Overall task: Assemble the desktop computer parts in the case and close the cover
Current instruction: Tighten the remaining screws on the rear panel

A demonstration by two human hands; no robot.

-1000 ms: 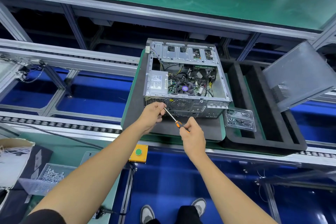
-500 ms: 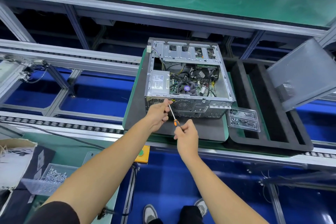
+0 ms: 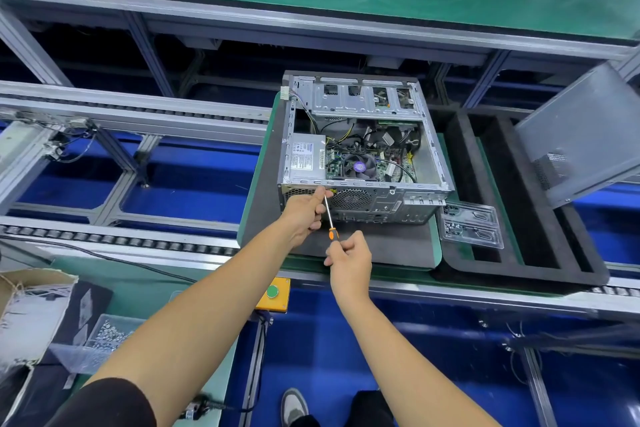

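An open grey computer case (image 3: 433,163) lies on a dark foam pad (image 3: 381,246), showing the power supply (image 3: 306,158), the fan (image 3: 359,166) and cables. My right hand (image 3: 349,262) grips the orange handle of a screwdriver (image 3: 330,218). Its tip points at the case's rear panel near the top left corner. There my left hand (image 3: 304,210) pinches the shaft near the tip. The grey side cover (image 3: 581,139) leans tilted at the right.
A black foam tray (image 3: 519,253) sits right of the case, with a clear plastic blister tray (image 3: 472,225) on its edge. A yellow box with a green button (image 3: 273,293) is on the near rail. A bag of screws (image 3: 104,336) and a carton (image 3: 31,308) lie lower left.
The screwdriver has swung steeper, its tip rising toward the case's top rear edge. Both hands shifted slightly with it; the view moved a little.
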